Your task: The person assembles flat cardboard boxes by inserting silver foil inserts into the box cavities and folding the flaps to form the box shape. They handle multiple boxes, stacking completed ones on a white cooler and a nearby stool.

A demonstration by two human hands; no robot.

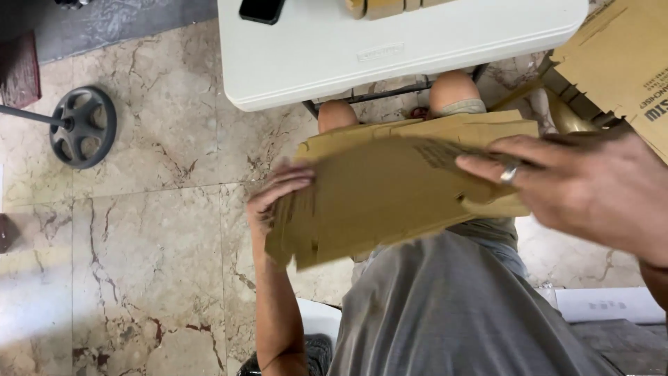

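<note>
Flattened cardboard sheet (390,191) spanning between both hands, over the lap. Left hand (275,198) clamped on its left edge, fingers curled over the top face; right hand (584,188) pressed on the right end, fingers nearly flat (ring on one), thumb hidden beneath, probably pinching. Gripped at opposite ends, seemingly to keep the floppy board level. Long axis running hand to hand, left end dipping slightly. White surface (431,63) beyond the hands; more cardboard (626,63) past the right hand.
</note>
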